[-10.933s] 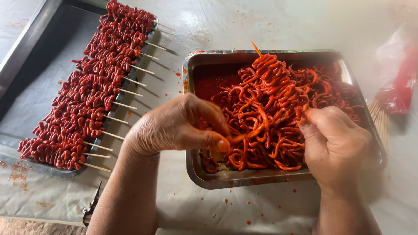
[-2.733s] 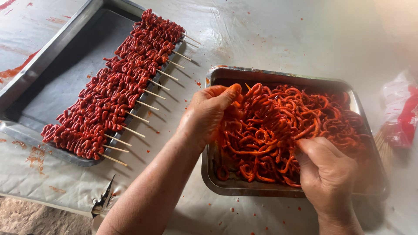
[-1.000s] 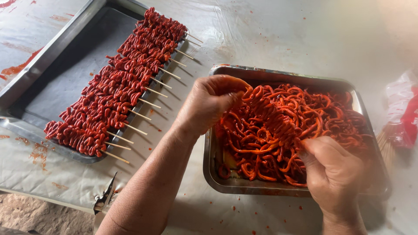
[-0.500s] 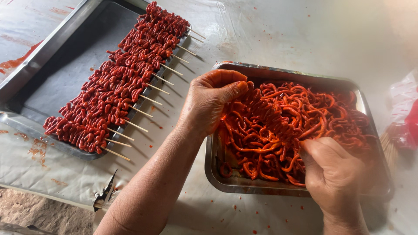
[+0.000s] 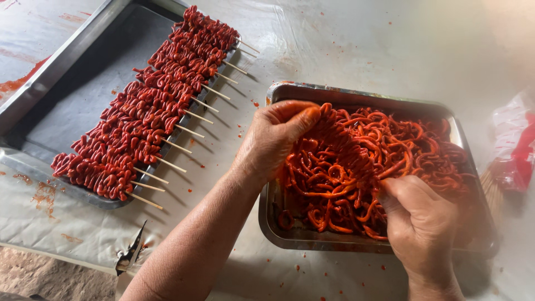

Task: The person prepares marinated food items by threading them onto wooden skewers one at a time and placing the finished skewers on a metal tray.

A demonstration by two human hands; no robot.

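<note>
The left hand (image 5: 277, 139) and the right hand (image 5: 419, 220) are apart over the pan (image 5: 356, 96), each pinching one end of a skewer (image 5: 348, 149) threaded with red-orange strips. The skewer slants across the pan, above the heap of strips (image 5: 412, 145) that fills it. Left of the pan, a flat tray (image 5: 67, 106) holds a row of finished skewers (image 5: 145, 111), their sticks pointing toward the pan. Right of the pan lies a red-and-clear bag (image 5: 510, 145).
</note>
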